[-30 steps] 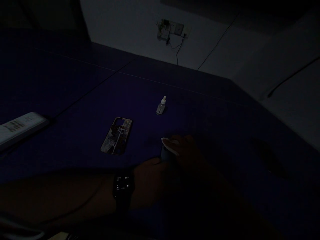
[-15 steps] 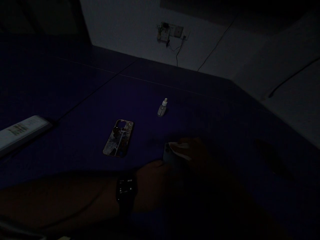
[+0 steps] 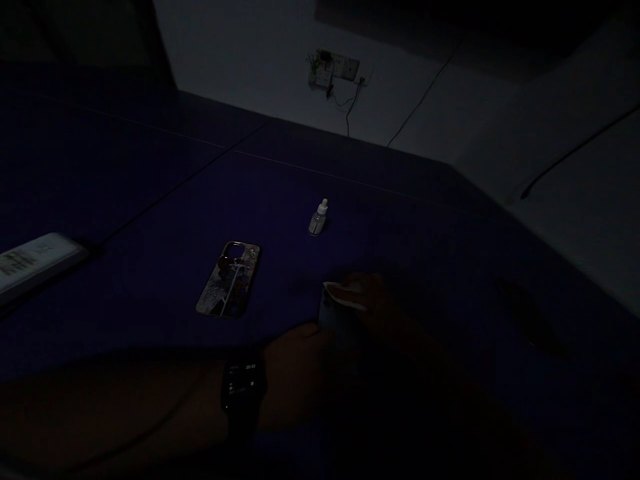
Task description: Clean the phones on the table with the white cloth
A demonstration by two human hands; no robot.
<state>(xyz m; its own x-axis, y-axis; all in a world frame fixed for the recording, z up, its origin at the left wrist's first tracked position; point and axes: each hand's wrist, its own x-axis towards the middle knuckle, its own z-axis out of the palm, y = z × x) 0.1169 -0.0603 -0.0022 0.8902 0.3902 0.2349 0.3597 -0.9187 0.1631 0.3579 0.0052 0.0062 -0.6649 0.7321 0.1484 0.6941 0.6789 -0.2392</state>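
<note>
In dim light, a phone (image 3: 336,321) lies with its camera end away from me. My left hand (image 3: 295,370), below a lit smartwatch (image 3: 244,385) on the wrist, grips the phone's left side; its fingertips are lost in shadow. My right hand (image 3: 373,299) presses a white cloth or tissue (image 3: 345,295) on the phone's back near the camera lenses. Left of the hands lies a patterned phone case (image 3: 230,280) with a camera cutout. Beyond them a small clear dropper bottle (image 3: 317,219) with a white cap stands on the dark blue surface (image 3: 280,193).
A long white box-like object (image 3: 40,263) lies at the far left, with a dark cable near it. A dark, indistinct object (image 3: 530,320) rests at the right. Wall sockets (image 3: 340,67) with plugs and cords are on the back wall.
The whole view has shifted slightly, so things sit a little further left. My right hand with the white cloth remains at the phone's camera end; my left hand keeps its hold.
</note>
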